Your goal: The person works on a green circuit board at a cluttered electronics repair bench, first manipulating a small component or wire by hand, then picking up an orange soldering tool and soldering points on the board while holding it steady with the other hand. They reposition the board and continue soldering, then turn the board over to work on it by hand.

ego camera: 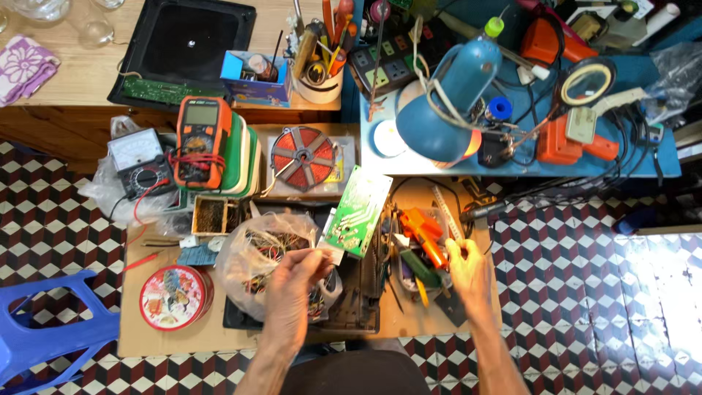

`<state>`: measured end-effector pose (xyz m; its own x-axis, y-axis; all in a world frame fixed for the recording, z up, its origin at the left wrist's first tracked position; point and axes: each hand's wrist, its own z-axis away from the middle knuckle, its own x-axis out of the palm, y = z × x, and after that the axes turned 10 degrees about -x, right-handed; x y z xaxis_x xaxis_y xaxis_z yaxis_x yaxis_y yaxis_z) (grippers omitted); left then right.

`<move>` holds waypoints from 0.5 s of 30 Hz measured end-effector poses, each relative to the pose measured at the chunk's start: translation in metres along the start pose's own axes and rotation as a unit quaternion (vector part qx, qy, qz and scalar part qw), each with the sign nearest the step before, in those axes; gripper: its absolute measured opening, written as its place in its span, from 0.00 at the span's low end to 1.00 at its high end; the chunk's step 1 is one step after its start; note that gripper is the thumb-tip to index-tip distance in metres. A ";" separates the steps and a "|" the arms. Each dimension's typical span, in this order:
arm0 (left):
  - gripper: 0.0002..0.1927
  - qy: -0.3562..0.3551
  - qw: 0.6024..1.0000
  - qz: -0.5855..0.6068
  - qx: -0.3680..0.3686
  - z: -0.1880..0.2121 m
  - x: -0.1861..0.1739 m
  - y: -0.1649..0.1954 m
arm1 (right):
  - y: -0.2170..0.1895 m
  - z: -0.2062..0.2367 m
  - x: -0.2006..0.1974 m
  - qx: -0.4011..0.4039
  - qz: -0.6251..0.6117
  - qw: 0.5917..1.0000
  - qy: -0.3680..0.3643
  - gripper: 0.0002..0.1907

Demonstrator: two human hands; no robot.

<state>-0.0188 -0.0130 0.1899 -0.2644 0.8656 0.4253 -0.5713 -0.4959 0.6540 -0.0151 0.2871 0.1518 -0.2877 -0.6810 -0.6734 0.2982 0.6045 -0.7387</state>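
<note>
Over the cluttered cardboard, your left hand (292, 274) pinches the green circuit board (356, 212) by its corner, tilting it readable; your right hand (468, 274) digs, fingers curled, into the tool pile (420, 252), grip unclear.

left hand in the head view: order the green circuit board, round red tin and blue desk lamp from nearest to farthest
From the left hand:
1. green circuit board, just above it, at its fingertips.
2. round red tin, off to its left.
3. blue desk lamp, far up and right.
</note>
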 end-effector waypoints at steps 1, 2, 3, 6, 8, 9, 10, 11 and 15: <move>0.11 0.017 1.000 0.000 -0.002 -0.007 -0.001 0.004 | 0.012 -0.019 -0.001 0.011 0.008 0.999 -0.032 0.24; 0.11 0.033 0.999 0.000 -0.005 -0.012 -0.002 0.007 | 0.021 -0.033 0.001 0.037 0.027 0.995 -0.086 0.25; 0.11 0.050 0.999 0.001 -0.006 -0.017 -0.002 0.009 | 0.026 -0.048 0.004 0.062 0.047 0.987 -0.140 0.27; 0.11 0.067 0.997 0.022 0.006 -0.028 -0.001 0.008 | 0.026 -0.083 0.016 0.086 0.099 0.943 -0.306 0.30; 0.11 0.082 0.996 0.037 0.009 -0.033 0.002 0.006 | 0.018 -0.102 0.026 0.062 0.153 0.904 -0.395 0.33; 0.12 0.087 0.995 0.042 0.008 -0.035 0.002 0.005 | 0.013 -0.108 0.031 0.041 0.189 0.883 -0.427 0.34; 0.12 0.087 0.995 0.040 0.008 -0.037 0.003 0.004 | 0.010 -0.112 0.032 0.022 0.225 0.861 -0.456 0.36; 0.12 0.085 0.996 0.037 0.008 -0.039 0.003 0.004 | 0.008 -0.115 0.034 0.033 0.234 0.858 -0.457 0.35; 0.12 0.066 0.998 0.004 -0.006 -0.045 -0.005 -0.003 | 0.008 -0.110 0.030 0.052 0.205 0.872 -0.442 0.34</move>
<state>-0.0508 -0.0127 0.1580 -0.3695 0.8634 0.3436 -0.5782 -0.5030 0.6424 -0.1215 0.3169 0.1221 0.6624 -0.4966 -0.5610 0.3054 0.8627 -0.4031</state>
